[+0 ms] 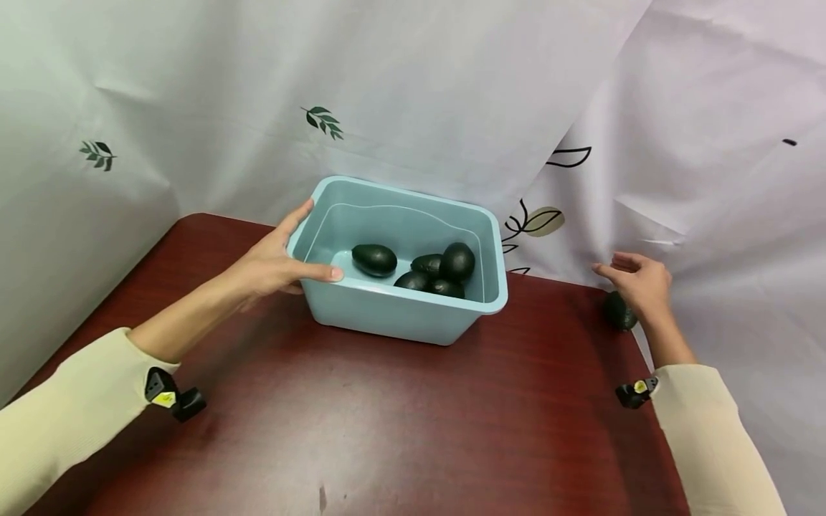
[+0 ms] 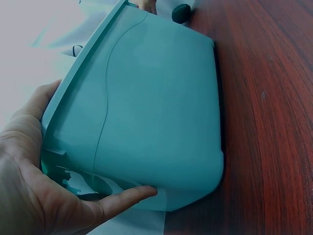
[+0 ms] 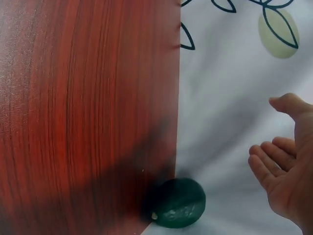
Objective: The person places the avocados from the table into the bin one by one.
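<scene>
A light blue plastic tub (image 1: 387,319) stands on the table with several dark green avocados (image 1: 374,260) lying inside it. My left hand (image 1: 266,266) grips the tub at its left end, thumb along the front rim and fingers at the side rim; the left wrist view shows this hand (image 2: 54,181) against the tub's outer wall (image 2: 161,98). Over at the right, my right hand (image 1: 645,283) hovers near a single avocado (image 1: 616,312) at the table's edge. In the right wrist view that hand (image 3: 288,171) holds nothing and is apart from the avocado (image 3: 178,204).
The reddish-brown wooden table (image 1: 361,423) extends in front of the tub. White cloth (image 1: 419,86) with leaf prints hangs behind the table and along its sides, close to the tub's back. A small black device (image 1: 174,398) is strapped on each sleeve.
</scene>
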`<state>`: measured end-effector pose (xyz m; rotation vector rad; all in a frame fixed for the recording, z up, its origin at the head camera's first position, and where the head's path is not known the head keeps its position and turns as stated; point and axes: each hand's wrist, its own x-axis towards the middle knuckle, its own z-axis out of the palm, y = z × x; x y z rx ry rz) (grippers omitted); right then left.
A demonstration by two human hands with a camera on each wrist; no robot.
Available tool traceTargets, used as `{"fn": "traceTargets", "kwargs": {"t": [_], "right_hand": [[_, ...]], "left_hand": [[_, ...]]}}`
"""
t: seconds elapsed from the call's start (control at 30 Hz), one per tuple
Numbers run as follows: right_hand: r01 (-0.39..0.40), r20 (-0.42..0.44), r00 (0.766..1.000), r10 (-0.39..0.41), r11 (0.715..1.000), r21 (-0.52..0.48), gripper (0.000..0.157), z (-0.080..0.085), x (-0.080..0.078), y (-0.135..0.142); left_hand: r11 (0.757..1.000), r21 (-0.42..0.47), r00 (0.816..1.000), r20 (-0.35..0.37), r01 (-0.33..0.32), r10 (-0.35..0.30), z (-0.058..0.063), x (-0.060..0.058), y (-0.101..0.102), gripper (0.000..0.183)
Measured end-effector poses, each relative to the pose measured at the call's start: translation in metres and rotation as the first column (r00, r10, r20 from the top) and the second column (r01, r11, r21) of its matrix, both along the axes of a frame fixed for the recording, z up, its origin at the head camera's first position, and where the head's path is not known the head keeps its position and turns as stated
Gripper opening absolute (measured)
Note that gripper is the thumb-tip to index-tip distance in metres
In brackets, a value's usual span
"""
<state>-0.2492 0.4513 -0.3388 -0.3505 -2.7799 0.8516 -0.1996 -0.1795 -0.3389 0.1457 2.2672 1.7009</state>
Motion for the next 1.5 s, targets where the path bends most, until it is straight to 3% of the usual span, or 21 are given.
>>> {"fn": "traceTargets", "kwargs": {"t": [0.13,0.37,0.6,1.03,1.27,1.5], "right_hand": [[0.033,0.012,0.999,-0.034,0.999,0.043,0.077,-0.002,0.003,0.007],[0.067,0.066,0.995,-0.068,0.998,0.021,0.079,-0.01,0.007,0.016],[0.112,0.055,0.992,-0.116,0.991,0.066,0.074,-0.021,0.013,0.023],[0.213,0.093,0.973,-0.211,0.977,-0.021,0.075,-0.034,0.021,0.031],[0.279,0.072,0.958,-0.276,0.96,-0.024,0.075,-0.036,0.022,0.036],[0.273,0.126,0.955,-0.269,0.962,-0.011,0.08,-0.04,0.025,0.042]], "left_hand": [[1.0,-0.006,1.0,0.01,-0.003,0.003,0.0,0.0,0.001,0.136],[1.0,0.003,1.0,0.007,-0.001,0.001,0.0,-0.001,0.001,0.137],[1.0,0.008,1.0,0.0,0.001,-0.001,-0.001,0.0,-0.001,0.136],[1.0,0.018,1.0,0.01,0.004,-0.004,0.001,0.0,0.0,0.136],[1.0,0.02,1.0,0.014,0.001,-0.001,0.001,0.0,-0.001,0.136],[1.0,0.008,1.0,0.012,0.002,-0.002,0.001,0.001,0.0,0.136]]}}
